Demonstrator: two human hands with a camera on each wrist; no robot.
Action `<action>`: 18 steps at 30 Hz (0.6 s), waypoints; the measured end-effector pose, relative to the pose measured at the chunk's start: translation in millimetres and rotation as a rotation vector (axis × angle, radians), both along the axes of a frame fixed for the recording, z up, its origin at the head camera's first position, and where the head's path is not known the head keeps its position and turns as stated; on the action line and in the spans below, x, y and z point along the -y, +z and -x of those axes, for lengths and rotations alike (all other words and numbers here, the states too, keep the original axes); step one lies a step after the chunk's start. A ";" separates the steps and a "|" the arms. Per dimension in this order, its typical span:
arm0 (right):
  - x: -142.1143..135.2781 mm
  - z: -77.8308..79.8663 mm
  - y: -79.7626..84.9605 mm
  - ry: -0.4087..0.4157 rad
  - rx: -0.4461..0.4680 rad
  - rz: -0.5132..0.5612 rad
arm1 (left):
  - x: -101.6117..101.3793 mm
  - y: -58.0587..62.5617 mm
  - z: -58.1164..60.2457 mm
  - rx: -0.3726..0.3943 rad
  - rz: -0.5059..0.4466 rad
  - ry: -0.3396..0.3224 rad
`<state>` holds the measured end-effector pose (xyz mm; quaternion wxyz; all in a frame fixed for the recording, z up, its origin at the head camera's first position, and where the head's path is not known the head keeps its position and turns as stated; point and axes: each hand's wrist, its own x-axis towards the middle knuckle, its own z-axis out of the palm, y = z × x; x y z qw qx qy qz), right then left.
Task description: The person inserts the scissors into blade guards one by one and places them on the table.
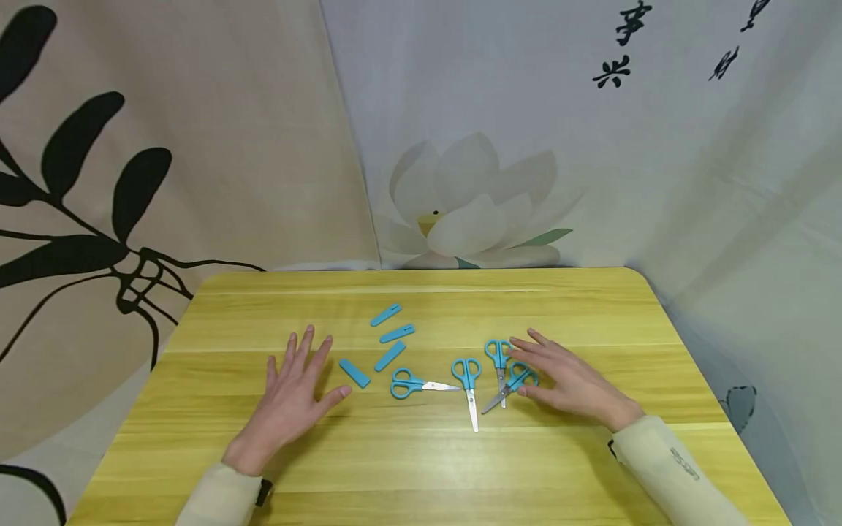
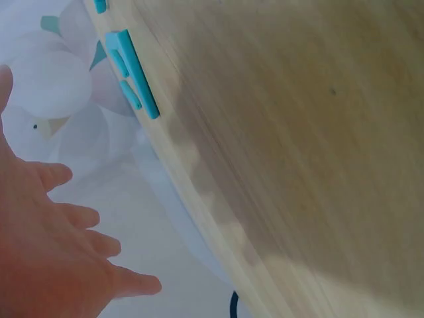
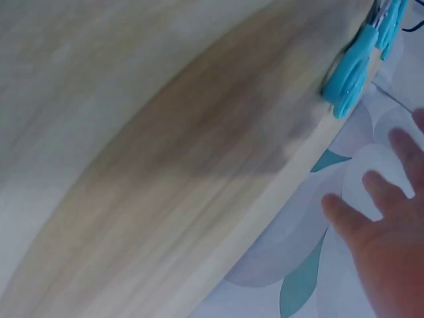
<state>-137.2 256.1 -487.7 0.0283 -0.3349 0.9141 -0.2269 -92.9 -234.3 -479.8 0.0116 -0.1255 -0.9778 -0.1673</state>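
My left hand is spread with straight fingers over the table, left of a blue scissor cover. More such covers, one at the back, one below it and one slanted, lie just beyond. In the middle a pair of blue-handled scissors points its blades right, towards an upright-lying pair. Farther right, two pairs cross, one slanted over the other. My right hand reaches in beside these, fingers extended and overlapping their handles in the head view. Neither hand holds anything.
The wooden table has its back edge against a printed cloth with a flower and leaf pattern. Pale sleeves and dark wrist bands cover both wrists. Both hands cast shadows on the tabletop.
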 end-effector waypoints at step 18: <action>11.0 12.9 -11.4 0.189 -0.044 0.000 | 0.6 -3.1 -5.4 -0.012 -0.015 0.000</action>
